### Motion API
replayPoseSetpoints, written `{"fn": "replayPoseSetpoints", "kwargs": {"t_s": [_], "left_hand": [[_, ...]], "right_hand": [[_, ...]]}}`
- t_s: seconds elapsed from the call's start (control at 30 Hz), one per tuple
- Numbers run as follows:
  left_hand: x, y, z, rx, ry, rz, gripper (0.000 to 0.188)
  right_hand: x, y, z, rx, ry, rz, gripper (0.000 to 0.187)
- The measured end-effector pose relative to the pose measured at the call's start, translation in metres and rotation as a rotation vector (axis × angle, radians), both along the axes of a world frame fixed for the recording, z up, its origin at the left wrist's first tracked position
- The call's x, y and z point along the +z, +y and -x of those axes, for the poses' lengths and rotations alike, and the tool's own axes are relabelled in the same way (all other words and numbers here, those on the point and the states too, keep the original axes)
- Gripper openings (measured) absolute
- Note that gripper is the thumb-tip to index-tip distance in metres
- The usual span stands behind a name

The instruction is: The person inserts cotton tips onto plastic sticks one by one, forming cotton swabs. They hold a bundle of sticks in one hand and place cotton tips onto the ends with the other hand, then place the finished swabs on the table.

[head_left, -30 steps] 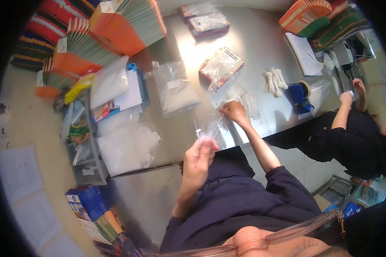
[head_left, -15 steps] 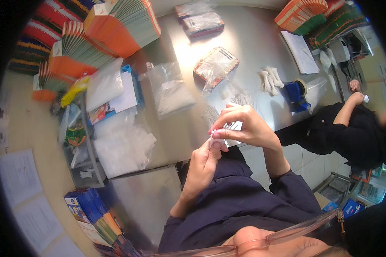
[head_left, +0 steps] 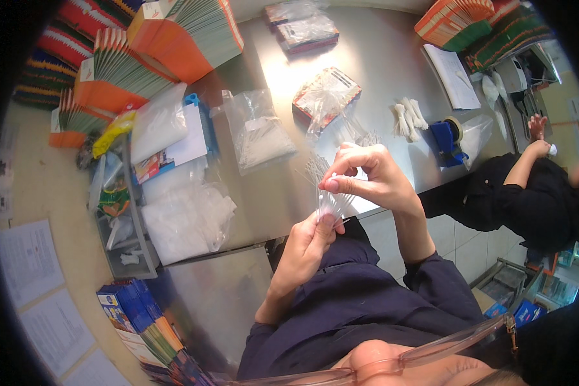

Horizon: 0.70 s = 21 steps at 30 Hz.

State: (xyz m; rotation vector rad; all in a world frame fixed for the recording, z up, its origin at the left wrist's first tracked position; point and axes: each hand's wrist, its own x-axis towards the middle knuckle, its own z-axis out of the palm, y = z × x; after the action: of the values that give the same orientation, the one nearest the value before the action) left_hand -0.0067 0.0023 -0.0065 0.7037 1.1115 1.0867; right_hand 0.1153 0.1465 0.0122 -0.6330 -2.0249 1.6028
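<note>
Right hand (head_left: 379, 177) has moved, versus one second ago, from the loose strips (head_left: 315, 167) on the metal table (head_left: 264, 199) to just above the left hand (head_left: 309, 244). Head view: left hand, just below frame centre, pinches a fanned bundle of thin white strips (head_left: 336, 204). Right thumb and forefinger are pressed together at the bundle's top; I cannot tell whether they grip a strip.
</note>
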Motion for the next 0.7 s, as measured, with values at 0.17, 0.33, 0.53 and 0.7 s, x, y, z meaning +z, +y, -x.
{"fn": "replayPoseSetpoints", "kwargs": {"t_s": [0.17,0.33,0.53,0.7], "left_hand": [[0.0,-0.001,0.002,-0.001,-0.095,-0.002,0.036],[-0.007,-0.007,0.004,0.059,-0.085,0.021,0.032],[-0.017,-0.007,0.011,0.127,-0.08,0.009,0.028],[-0.027,-0.006,0.01,0.122,-0.077,0.049,0.028]], "right_hand": [[0.0,0.0,0.004,-0.084,0.113,0.206,0.015],[-0.033,0.032,-0.018,-0.345,0.098,0.121,0.017],[-0.202,0.044,-0.008,-0.287,-0.694,-0.095,0.029],[-0.2,0.028,-0.006,-0.346,-0.588,-0.002,0.025]]}}
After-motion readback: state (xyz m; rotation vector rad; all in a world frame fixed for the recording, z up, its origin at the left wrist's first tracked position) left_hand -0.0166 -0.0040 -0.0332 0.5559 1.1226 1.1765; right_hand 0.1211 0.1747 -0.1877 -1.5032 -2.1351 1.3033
